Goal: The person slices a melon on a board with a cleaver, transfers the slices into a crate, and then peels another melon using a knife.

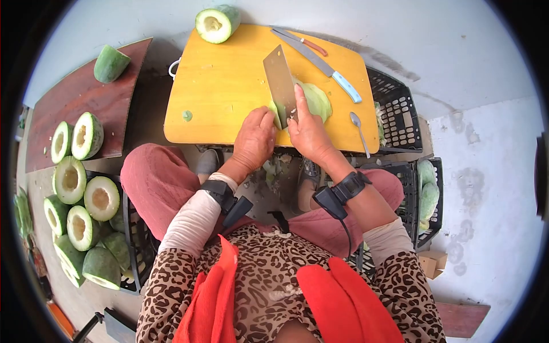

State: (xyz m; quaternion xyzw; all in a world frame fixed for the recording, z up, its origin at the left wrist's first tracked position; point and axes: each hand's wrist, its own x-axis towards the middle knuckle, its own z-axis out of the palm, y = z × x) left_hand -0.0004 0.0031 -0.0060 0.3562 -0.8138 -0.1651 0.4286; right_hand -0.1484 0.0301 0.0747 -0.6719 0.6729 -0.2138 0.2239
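My right hand (pixel 310 134) is closed on a broad-bladed cleaver (pixel 279 80), its index finger stretched along the blade. The blade stands on edge over a yellow board (pixel 217 97). On its left side, my left hand (pixel 255 137) has its fingers bent and pressed on a piece of winter melon (pixel 275 114), mostly hidden by fingers and blade. Pale green melon slices (pixel 318 103) lie to the right of the cleaver, partly behind it.
At the board's back sits a cut winter melon (pixel 217 24). A blue-handled knife (pixel 320 63), a red-handled knife (pixel 311 46) and a spoon (pixel 360 132) lie on the right. Hollowed melons (pixel 83 227) fill a crate at left. Black crates (pixel 397 111) stand at right.
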